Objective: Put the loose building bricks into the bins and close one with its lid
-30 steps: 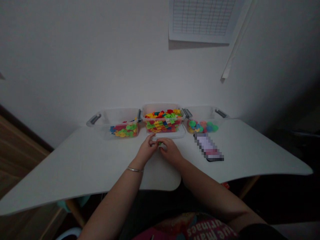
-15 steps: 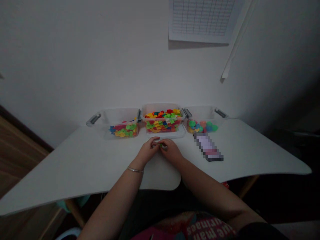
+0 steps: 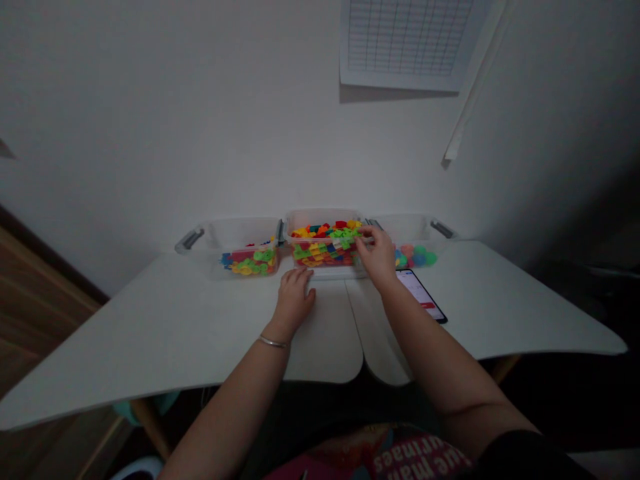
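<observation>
My left hand (image 3: 294,297) lies on the white table in front of the middle bin, fingers stretched forward, thumb apart, nothing in it. At the right front rim of the clear plastic middle bin (image 3: 325,244) is my right hand (image 3: 377,253). Its thumb and forefinger are apart beside the light green toy building pieces (image 3: 345,233) on top of the pile; whether they touch one is too small to tell. Red, yellow, orange and blue pieces fill the rest of that bin. A white lid (image 3: 330,273) lies under and before it.
A clear bin (image 3: 213,268) with colourful pieces stands at left. Another clear bin (image 3: 407,230) at right holds round pieces, partly behind my right hand. A phone (image 3: 423,293) lies near my right forearm. The white table (image 3: 165,327) meets the wall behind the bins.
My hands were together over the table with a small green piece between the fingers. Now they are apart: the right has moved forward and right to the middle bin, the left has opened.
</observation>
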Demonstrator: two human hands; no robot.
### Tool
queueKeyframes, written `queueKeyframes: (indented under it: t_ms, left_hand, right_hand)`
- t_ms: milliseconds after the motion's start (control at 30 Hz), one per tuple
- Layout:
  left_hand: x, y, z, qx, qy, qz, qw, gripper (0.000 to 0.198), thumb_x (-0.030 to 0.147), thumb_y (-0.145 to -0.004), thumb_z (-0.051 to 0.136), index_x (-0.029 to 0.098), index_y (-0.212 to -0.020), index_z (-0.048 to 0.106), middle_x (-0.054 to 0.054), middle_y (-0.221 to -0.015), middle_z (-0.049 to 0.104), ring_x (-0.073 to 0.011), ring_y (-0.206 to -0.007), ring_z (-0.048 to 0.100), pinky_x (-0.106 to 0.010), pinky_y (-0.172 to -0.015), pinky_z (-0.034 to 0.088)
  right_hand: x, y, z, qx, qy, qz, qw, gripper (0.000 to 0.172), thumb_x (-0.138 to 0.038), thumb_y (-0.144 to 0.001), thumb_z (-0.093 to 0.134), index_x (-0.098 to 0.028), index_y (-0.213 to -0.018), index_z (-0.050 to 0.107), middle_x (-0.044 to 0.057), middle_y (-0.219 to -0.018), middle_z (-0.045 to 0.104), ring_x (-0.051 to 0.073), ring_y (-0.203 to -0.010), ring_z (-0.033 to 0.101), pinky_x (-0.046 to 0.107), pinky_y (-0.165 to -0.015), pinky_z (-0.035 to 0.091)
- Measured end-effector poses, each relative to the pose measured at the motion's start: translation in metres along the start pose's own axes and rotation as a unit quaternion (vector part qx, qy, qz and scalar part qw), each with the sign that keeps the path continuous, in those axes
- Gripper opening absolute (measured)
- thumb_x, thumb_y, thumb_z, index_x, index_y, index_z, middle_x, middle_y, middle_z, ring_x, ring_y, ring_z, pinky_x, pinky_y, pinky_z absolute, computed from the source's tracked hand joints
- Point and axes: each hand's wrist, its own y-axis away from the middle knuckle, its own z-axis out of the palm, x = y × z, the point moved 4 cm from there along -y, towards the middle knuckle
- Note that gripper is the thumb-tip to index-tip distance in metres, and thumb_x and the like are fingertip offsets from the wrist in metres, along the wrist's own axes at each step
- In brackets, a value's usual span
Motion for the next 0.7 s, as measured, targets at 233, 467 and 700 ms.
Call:
queueKeyframes:
  t_ms: [233, 467, 700]
  left_hand:
    - [-0.009, 0.004, 0.006, -0.028, -0.034, -0.027, 0.999, 0.048, 0.019, -0.075, 0.057, 0.015, -0.123, 0.060, -0.015, -0.133, 0.057, -0.0337, -0.128, 0.044, -0.052, -0.109, 0.035]
    - [-0.008, 0.004, 0.013, -0.088, -0.071, -0.024, 0.993, 0.051, 0.021, -0.076, 0.056, 0.007, -0.125, 0.058, -0.019, -0.136, 0.054, -0.0339, -0.132, 0.041, -0.049, -0.113, 0.032]
    - [-0.009, 0.005, 0.015, -0.098, -0.057, -0.021, 0.993, 0.051, 0.020, -0.077, 0.055, 0.008, -0.127, 0.057, -0.020, -0.138, 0.052, -0.0325, -0.132, 0.043, -0.050, -0.112, 0.032]
  right_hand:
    - [0.013, -0.018, 0.015, -0.062, 0.087, -0.007, 0.994, 0.024, -0.019, -0.088, 0.049, -0.019, -0.098, 0.071, 0.007, -0.102, 0.073, 0.023, -0.094, 0.063, 0.037, -0.091, 0.043]
    - [-0.005, -0.011, 0.019, -0.095, 0.195, -0.045, 0.975, 0.031, -0.028, -0.092, 0.046, -0.017, -0.093, 0.074, 0.010, -0.106, 0.072, 0.026, -0.097, 0.061, 0.043, -0.091, 0.041]
    - [-0.010, -0.003, 0.022, -0.080, 0.206, -0.081, 0.972, 0.036, -0.035, -0.093, 0.044, -0.015, -0.110, 0.070, 0.013, -0.115, 0.069, 0.028, -0.105, 0.058, 0.046, -0.096, 0.039]
